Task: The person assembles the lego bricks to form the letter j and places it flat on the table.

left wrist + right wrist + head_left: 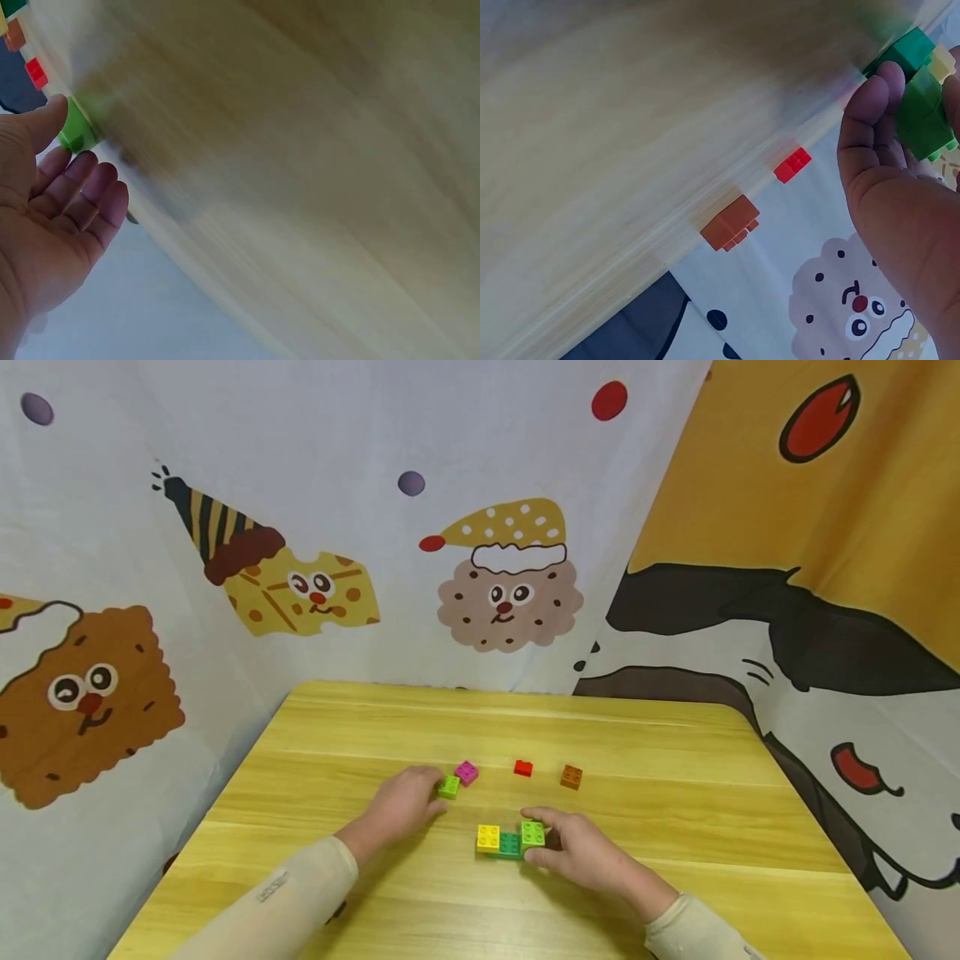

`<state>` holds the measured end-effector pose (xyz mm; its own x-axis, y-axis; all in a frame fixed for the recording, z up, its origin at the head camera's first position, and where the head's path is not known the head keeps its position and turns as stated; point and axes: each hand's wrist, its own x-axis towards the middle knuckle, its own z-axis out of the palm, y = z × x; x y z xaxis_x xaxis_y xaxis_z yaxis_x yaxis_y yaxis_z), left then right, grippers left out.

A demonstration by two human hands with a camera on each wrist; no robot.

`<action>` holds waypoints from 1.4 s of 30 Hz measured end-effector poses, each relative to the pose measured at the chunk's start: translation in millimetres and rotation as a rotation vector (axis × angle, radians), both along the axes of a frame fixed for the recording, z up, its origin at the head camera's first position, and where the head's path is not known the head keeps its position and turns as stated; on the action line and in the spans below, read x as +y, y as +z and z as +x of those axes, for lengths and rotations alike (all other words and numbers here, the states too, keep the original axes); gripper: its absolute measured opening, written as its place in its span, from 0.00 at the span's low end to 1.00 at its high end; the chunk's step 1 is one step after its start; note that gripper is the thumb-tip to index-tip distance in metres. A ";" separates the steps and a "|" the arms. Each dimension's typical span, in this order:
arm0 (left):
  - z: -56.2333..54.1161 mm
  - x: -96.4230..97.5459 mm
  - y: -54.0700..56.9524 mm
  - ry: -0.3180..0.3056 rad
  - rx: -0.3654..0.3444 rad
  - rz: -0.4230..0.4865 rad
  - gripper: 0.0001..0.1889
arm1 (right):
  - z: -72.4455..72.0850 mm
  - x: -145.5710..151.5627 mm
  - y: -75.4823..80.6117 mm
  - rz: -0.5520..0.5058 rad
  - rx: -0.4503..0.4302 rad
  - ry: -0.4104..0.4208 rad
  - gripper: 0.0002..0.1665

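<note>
My right hand (581,853) pinches a lime green brick (532,834) between thumb and fingers. That brick sits on the right end of a dark green brick (509,845), and a yellow brick (488,837) sits on its left end. Further left, my left hand (405,802) is at a smaller lime green brick (448,787), thumb and fingers apart at its near side. In the left wrist view this brick (77,129) shows just beyond the thumb and fingertips. A magenta brick (467,772) lies right behind it.
Toward the back of the wooden table (675,760) lie a red brick (522,768) and a brown brick (572,777). A printed curtain (405,410) hangs behind the table's far edge and along its sides.
</note>
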<state>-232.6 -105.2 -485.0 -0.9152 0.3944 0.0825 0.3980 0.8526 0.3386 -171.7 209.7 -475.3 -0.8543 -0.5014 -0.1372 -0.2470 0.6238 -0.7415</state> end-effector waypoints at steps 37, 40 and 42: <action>28.4 64.2 58.0 -0.136 -0.071 0.247 0.24 | 0.5 2.5 -1.9 -0.153 -0.059 -0.012 0.27; 46.4 82.1 69.3 -0.261 -0.079 0.203 0.25 | -0.2 1.9 -1.4 -0.174 -0.038 0.003 0.22; 55.0 88.8 69.3 -0.299 -0.069 0.143 0.25 | -0.2 1.3 -1.8 -0.180 -0.037 0.013 0.19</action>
